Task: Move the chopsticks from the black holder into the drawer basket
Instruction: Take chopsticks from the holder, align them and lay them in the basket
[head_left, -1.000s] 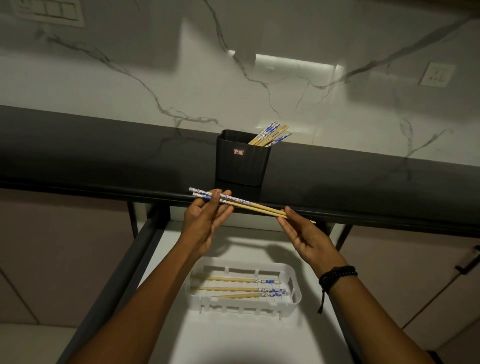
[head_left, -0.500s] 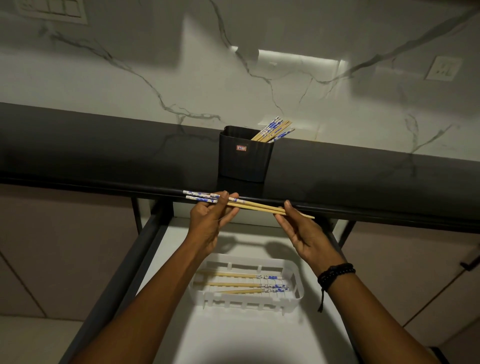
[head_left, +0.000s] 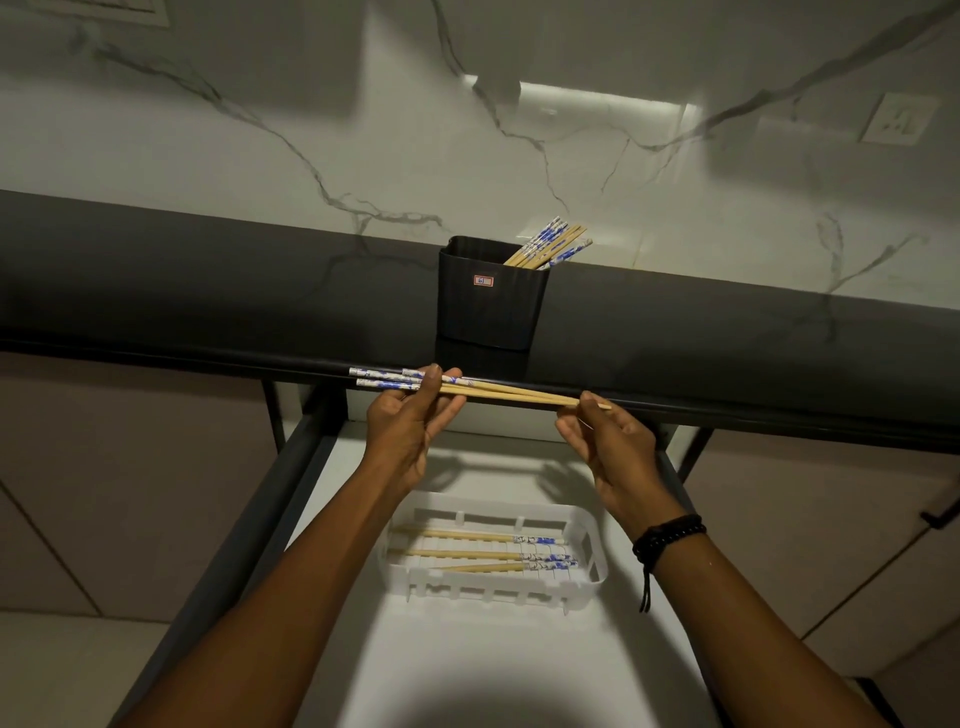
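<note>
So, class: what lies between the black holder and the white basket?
Head view: the held chopsticks, gripped by the left hand and right hand, in front of the counter edge.

You find no text that you can read here. The only label is a small red-and-white sticker (head_left: 483, 281) on the front wall of the black holder (head_left: 491, 317); its print is too small to read.

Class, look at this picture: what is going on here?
A person holds a bunch of chopsticks level over an open drawer: the left hand grips the patterned ends, the right hand pinches the tips. Below, a few chopsticks already lie in the white basket. Other chopsticks stand in the black holder on the counter.
</note>
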